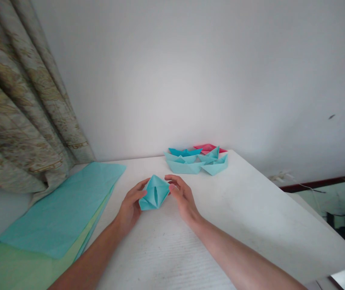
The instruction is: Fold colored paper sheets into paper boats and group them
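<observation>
Turquoise paper boat (154, 192) between hands (130, 207) (182, 198)

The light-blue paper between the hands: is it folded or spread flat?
Folded: the light-blue origami paper shows creased flaps around a central slit, cupped between the left hand and right hand.

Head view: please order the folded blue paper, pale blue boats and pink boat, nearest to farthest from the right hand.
1. Folded blue paper: touching it, leftward.
2. Pale blue boats: ahead on the table.
3. Pink boat: behind those.
</observation>
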Motion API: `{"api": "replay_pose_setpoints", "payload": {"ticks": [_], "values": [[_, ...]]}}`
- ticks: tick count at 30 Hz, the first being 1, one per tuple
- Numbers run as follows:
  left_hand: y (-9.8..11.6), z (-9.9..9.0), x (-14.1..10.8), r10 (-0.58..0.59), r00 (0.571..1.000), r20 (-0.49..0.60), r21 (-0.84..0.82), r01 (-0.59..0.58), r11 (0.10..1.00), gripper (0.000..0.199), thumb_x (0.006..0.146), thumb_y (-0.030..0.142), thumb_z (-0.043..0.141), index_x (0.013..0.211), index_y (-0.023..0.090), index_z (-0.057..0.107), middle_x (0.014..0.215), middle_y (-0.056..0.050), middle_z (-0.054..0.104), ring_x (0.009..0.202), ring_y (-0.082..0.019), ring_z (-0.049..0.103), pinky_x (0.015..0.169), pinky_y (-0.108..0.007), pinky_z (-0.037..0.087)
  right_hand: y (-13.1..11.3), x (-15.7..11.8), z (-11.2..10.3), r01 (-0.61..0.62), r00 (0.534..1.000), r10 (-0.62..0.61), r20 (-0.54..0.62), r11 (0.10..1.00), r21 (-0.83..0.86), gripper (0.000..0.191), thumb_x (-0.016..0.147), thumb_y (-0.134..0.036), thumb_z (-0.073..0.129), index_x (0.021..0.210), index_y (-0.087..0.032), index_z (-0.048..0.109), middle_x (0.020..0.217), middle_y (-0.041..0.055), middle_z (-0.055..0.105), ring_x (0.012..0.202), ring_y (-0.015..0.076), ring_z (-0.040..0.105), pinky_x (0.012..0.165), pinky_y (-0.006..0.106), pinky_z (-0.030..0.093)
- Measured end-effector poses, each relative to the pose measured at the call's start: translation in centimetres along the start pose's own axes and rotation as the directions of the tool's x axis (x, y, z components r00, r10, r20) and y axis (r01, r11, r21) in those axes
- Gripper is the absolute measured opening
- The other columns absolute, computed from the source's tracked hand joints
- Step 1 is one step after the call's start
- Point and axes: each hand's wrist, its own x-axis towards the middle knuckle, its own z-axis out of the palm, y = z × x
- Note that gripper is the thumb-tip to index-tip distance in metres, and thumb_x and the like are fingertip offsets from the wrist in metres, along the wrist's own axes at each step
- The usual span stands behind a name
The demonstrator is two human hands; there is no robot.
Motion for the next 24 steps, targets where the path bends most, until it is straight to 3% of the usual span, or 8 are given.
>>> {"api": "replay_pose_setpoints", "payload": {"ticks": [5,11,15,19,21,24], "values": [[0.1,-0.2,0.1,-0.169,0.976,0.138,0.013,0.169,0.985,0.033,0.062,0.018,0.066,0.093,0.01,0.071,0.087,-0.013,0.072,0.076,-0.027,0.066,0.068,-0.036,0.05,0.0,0.3,-0.2,-0.048,0.993,0.044,-0.107,0.998,-0.042,0.041,0.089,-0.052,0.04,0.096,-0.021,0.065,0.085,0.0042,0.063,0.072,0.0173,0.053,0.064,0.029,0.043],[-0.5,0.3,-0.7,-0.298,0.909,0.292,0.167,0.258,0.952,0.028,0.079,0.035,0.063,0.091,0.011,0.07,0.079,-0.013,0.071,0.066,-0.022,0.067,0.067,-0.037,0.052,0.0,0.4,-0.1,-0.067,0.993,0.059,-0.107,0.995,-0.073,0.042,0.087,-0.055,0.043,0.084,-0.02,0.067,0.069,0.0009,0.057,0.063,0.0153,0.048,0.059,0.027,0.039],[-0.7,0.3,-0.7,-0.299,0.929,0.218,0.218,0.253,0.943,0.02,0.071,0.027,0.072,0.081,0.01,0.069,0.074,-0.01,0.071,0.065,-0.02,0.066,0.066,-0.032,0.053,0.1,0.5,-0.1,-0.131,0.991,0.132,-0.02,0.99,0.05,0.043,0.082,-0.057,0.05,0.089,-0.019,0.069,0.074,0.003,0.062,0.064,0.0161,0.052,0.056,0.026,0.04],[-0.8,0.0,-0.2,-0.25,0.957,0.145,0.133,0.232,0.964,0.013,0.069,0.02,0.074,0.075,0.012,0.066,0.072,-0.007,0.07,0.062,-0.016,0.066,0.063,-0.027,0.053,0.4,1.0,-0.2,-0.249,0.962,0.273,-0.01,0.891,0.379,0.052,0.081,-0.062,0.045,0.091,-0.018,0.07,0.092,0.0094,0.067,0.075,0.02,0.059,0.062,0.029,0.046],[-0.8,-0.1,0.0,-0.215,0.97,0.116,0.072,0.208,0.976,0.013,0.071,0.02,0.073,0.078,0.013,0.065,0.074,-0.008,0.071,0.065,-0.018,0.067,0.066,-0.028,0.054,0.5,1.1,-0.1,-0.3,0.942,0.336,0.005,0.833,0.465,0.048,0.078,-0.059,0.052,0.089,-0.016,0.071,0.087,0.0096,0.068,0.072,0.0202,0.06,0.061,0.031,0.047],[-0.9,-0.2,0.3,-0.165,0.986,0.024,0.03,0.164,0.986,0.015,0.071,0.02,0.073,0.08,0.013,0.063,0.077,-0.009,0.072,0.07,-0.02,0.069,0.066,-0.029,0.055,0.6,1.0,0.1,-0.333,0.938,0.341,0.065,0.831,0.445,0.038,0.072,-0.049,0.064,0.088,-0.015,0.071,0.076,0.007,0.068,0.065,0.02,0.06,0.055,0.031,0.048]]}}
